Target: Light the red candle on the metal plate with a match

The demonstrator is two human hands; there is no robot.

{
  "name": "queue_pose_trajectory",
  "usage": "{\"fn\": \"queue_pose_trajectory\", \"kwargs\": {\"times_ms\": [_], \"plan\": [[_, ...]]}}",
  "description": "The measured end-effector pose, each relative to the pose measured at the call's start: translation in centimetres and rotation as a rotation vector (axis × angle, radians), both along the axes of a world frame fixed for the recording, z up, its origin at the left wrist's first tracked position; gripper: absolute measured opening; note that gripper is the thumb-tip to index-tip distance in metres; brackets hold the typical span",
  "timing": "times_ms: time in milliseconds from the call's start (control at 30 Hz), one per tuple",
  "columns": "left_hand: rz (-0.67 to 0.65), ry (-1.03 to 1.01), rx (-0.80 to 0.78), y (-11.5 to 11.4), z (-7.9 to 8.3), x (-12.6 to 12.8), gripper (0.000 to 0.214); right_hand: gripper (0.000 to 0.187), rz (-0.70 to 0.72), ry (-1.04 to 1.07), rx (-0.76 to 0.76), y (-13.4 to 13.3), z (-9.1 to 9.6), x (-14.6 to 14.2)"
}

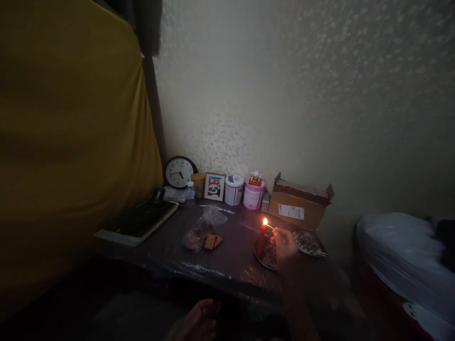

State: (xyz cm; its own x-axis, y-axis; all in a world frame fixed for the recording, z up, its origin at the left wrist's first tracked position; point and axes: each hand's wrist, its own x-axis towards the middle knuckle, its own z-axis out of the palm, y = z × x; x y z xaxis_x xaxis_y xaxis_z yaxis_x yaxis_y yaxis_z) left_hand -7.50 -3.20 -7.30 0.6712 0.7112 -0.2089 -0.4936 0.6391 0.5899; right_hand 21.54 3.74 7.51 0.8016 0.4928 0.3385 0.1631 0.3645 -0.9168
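Observation:
A red candle (262,239) stands upright on a round metal plate (266,258) on a dark low table (227,255), and a flame burns at its top. My right hand (284,242) is pinched on a thin matchstick (270,226) whose tip reaches the flame. My left hand (197,322) rests low at the bottom edge of the view, below the table's front edge, fingers loosely curled and dim; nothing shows in it.
Along the wall stand a clock (178,171), a small framed picture (214,186), two white tubs (234,190), a pink-lidded tub (254,195) and an open cardboard box (298,203). A book (138,221) lies left; a plastic bag and crackers (212,240) lie mid-table. A second patterned plate (308,242) sits right.

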Motion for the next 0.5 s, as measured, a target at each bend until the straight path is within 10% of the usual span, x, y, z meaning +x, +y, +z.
{"fn": "queue_pose_trajectory", "kwargs": {"times_ms": [500], "plan": [[0.016,-0.034,-0.030,-0.51,0.75,-0.08,0.029,0.030,0.024,-0.012,-0.027,-0.92,0.88,0.01]]}}
